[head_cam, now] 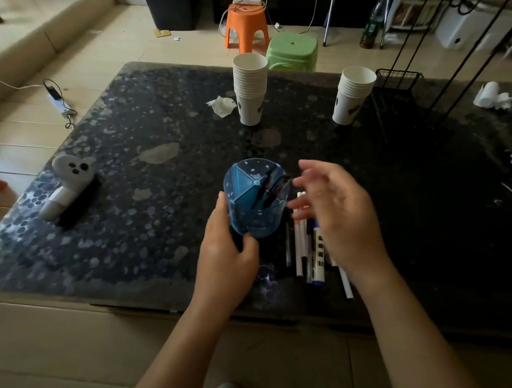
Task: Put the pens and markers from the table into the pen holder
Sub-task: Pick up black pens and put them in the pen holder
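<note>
Both bare forearms reach in from the near edge, angled away toward the far side. The left hand (222, 256) is curled, thumb on the near side and fingers wrapped round the left, clasped on something it holds. The right hand (337, 213) hangs just to the right of it, palm turned leftward, fingers spread and loosely bent (blurred at the tips), gripping nothing.
</note>
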